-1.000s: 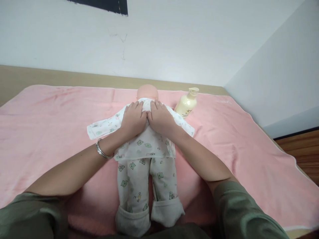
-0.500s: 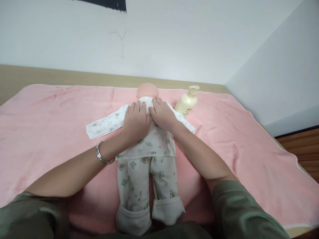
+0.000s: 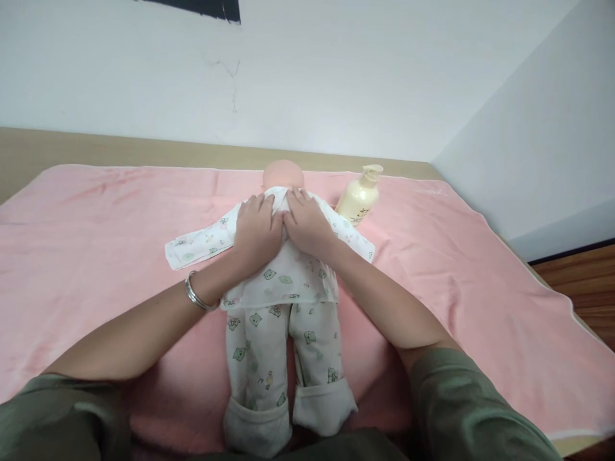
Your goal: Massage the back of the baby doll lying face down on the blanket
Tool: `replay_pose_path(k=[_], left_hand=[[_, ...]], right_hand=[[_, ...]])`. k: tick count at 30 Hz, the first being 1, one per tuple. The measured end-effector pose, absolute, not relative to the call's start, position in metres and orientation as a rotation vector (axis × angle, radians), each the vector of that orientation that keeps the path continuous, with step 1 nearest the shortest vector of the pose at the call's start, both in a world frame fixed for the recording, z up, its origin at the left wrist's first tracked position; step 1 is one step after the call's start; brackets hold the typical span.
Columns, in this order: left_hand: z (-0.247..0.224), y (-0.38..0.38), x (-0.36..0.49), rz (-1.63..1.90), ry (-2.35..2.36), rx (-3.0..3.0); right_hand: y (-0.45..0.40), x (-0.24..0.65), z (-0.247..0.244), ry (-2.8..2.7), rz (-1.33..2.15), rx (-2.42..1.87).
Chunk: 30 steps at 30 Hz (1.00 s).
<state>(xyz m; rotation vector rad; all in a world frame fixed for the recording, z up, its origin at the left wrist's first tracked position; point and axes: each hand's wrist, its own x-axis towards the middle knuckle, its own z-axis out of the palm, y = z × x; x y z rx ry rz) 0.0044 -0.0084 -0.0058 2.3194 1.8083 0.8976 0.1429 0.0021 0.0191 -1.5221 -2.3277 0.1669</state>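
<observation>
A baby doll (image 3: 283,174) lies face down, its bald head away from me, dressed in a white printed top (image 3: 283,282) and matching pants (image 3: 266,352) with turned-up cuffs. Flat on the left side of its upper back rests my left hand (image 3: 257,230), fingers stretched toward the shoulder; a silver bangle (image 3: 195,293) circles that wrist. My right hand (image 3: 308,224) lies on the right side of the upper back, fingers extended near the collar. The two thumbs meet around the spine line. Neither hand grips anything. The doll's face is out of sight.
A cream pump bottle (image 3: 359,197) stands just beyond the doll's right sleeve. Underneath everything spreads a pink blanket (image 3: 106,256) with some wrinkles, over a light wooden surface (image 3: 120,144). A white wall (image 3: 312,77) rises behind, and another stands at the right.
My left hand has shifted slightly, its thumb now more spread and touching near the right thumb. The right-hand fingers have moved a little toward the collar's middle. The doll stays put.
</observation>
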Motion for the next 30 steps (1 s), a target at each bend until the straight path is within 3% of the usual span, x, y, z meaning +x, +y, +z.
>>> replay_pose_path(k=[5,13,21,30], left_hand=[[-0.006,-0.032,0.016,0.884,1.805,2.339],[-0.001,-0.012,0.004,1.113,1.782,2.13],[-0.001,0.014,-0.009,0.955,1.783,1.974],[0.004,-0.007,0.0,1.065,1.755,2.158]], right_hand=[[0.031,0.156,0.017,-2.183,0.284,-1.619],[0.001,0.15,0.036,-2.24,0.242,-1.507],[0.004,0.149,0.027,-2.215,0.115,-1.54],[-0.009,0.143,0.034,-2.352,0.086,-1.494]])
